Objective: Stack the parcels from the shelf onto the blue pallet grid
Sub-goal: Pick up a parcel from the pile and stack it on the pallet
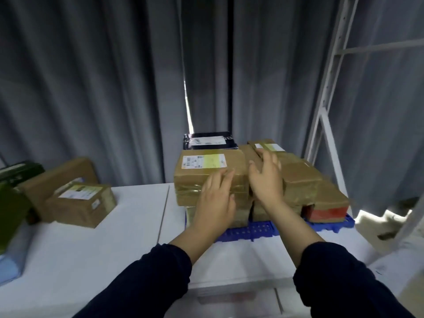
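Several brown taped parcels are stacked on the blue pallet grid (pixel 250 231) at centre right. The front top parcel (pixel 206 167) carries a white and yellow label. My left hand (pixel 215 198) lies with straight fingers against this parcel's front right corner. My right hand (pixel 266 177) hovers with spread fingers between that parcel and the brown parcels to its right (pixel 300 177). Neither hand holds anything. A black parcel (pixel 210 140) sits at the back of the stack. A parcel with red tape (pixel 325 211) is low at the right.
On the white table (pixel 128 226) to the left lie a small labelled brown box (pixel 80 203), a larger brown box (pixel 62 177) behind it and green items (pixel 11 200) at the far left edge. A white metal shelf frame (pixel 325 115) rises at the right. Grey curtains hang behind.
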